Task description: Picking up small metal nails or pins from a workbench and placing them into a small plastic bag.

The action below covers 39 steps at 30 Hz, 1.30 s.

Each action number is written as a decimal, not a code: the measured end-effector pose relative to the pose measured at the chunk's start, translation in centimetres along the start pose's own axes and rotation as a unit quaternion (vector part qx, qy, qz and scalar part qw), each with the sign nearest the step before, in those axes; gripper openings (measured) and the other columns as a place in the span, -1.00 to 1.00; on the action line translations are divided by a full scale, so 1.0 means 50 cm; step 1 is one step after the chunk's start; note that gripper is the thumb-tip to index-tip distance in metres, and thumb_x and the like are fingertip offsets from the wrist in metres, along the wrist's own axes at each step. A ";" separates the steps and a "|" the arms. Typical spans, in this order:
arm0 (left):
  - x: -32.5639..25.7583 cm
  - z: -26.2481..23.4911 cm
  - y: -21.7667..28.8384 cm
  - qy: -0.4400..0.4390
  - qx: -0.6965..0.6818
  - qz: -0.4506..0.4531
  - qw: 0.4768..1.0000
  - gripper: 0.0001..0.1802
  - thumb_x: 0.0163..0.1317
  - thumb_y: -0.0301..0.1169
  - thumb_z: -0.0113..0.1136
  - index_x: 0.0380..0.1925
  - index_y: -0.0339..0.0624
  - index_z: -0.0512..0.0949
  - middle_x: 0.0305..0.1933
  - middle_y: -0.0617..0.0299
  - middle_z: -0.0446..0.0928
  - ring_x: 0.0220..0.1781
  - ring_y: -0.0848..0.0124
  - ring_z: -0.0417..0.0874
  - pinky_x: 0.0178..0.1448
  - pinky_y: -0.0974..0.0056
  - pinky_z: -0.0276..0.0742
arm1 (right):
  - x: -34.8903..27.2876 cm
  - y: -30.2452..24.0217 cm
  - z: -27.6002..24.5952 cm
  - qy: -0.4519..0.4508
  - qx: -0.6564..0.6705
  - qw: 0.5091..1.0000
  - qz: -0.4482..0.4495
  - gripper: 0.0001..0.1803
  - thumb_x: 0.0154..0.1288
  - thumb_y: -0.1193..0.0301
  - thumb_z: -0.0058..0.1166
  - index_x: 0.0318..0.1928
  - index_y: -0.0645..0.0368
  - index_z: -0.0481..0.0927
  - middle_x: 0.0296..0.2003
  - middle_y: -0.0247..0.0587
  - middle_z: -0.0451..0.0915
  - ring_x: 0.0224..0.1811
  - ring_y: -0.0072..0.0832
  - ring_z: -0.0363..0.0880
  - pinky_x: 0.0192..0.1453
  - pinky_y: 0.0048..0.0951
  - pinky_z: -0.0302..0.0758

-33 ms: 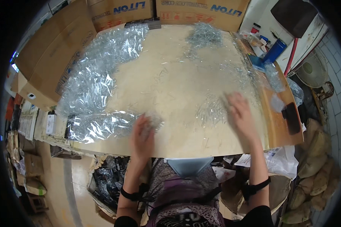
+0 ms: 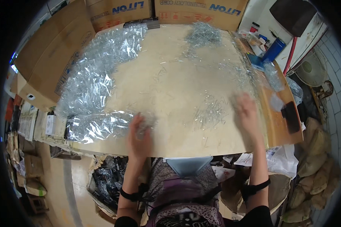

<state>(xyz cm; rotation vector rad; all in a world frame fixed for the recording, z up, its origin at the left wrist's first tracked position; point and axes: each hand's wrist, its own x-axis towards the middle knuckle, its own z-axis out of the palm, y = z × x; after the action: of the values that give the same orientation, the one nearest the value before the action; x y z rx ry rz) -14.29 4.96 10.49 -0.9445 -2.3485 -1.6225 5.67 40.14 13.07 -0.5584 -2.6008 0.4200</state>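
Observation:
My left hand is closed around a small clear plastic packet, blurred, near the table's front edge. Beside that hand, a heap of shiny clear plastic packets runs along the left side of the table. My right hand hovers or rests near the right side; motion smears its fingers, and I cannot tell if anything is in them. Just left of it lies a loose scatter of thin silvery pin-like pieces. A denser pile of these pieces sits at the far side.
Tall cardboard boxes wall off the back and left. On a wooden side ledge at the right lie a phone and a blue cylinder. A fan stands beyond. A carton of dark packets is below the front edge.
My right hand has shifted to the right, away from the scattered pin-like pieces. My left hand has moved slightly left with the plastic packet.

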 end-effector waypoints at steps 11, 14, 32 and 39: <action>0.014 -0.033 0.039 0.151 0.283 0.100 0.942 -0.38 0.10 -0.57 0.27 0.22 -0.14 0.39 0.37 -0.04 0.26 0.43 0.02 0.17 0.43 -0.05 0.04 | -0.101 0.287 -0.085 0.140 -0.234 0.925 0.266 -0.78 0.31 0.38 0.04 -0.15 0.20 0.67 -0.13 -0.08 0.67 0.15 -0.21 0.49 0.40 -0.04 0.17; -0.012 -0.024 0.069 0.152 0.255 0.133 0.946 -0.46 0.13 -0.58 0.24 0.17 -0.18 0.43 0.33 -0.05 0.30 0.37 0.00 0.26 0.39 -0.04 0.15 | -0.108 0.241 -0.109 0.175 -0.379 0.891 0.181 -0.83 0.26 0.45 0.06 -0.20 0.14 0.67 -0.18 -0.16 0.65 0.06 -0.27 0.51 0.36 -0.08 0.19; -0.152 0.056 0.153 -0.349 -0.297 -0.191 0.868 -0.79 0.39 -0.49 0.03 -0.08 -0.40 0.54 -0.25 0.07 0.67 -0.23 0.39 0.71 -0.10 0.34 0.61 | -0.222 -0.379 0.027 0.140 0.165 0.976 0.035 -0.81 0.09 0.46 0.25 -0.24 0.17 0.62 -0.21 -0.27 0.54 -0.14 -0.30 0.45 0.09 -0.22 0.19; -0.173 0.019 0.155 -0.355 -0.060 -0.023 0.933 -0.83 0.17 -0.58 0.14 -0.21 -0.25 0.56 -0.50 0.12 0.60 -0.43 0.24 0.68 -0.33 0.23 0.56 | -0.274 -0.332 0.054 -0.041 0.297 0.954 -0.018 -0.94 0.13 0.52 0.20 -0.39 0.23 0.59 -0.46 -0.12 0.50 -0.33 -0.20 0.46 -0.23 -0.27 0.36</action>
<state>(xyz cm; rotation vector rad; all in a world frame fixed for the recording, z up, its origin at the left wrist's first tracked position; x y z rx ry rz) -2.87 3.95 12.44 -1.7606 -2.7207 -1.6481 10.42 19.00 12.09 -0.2837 -2.3738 1.1755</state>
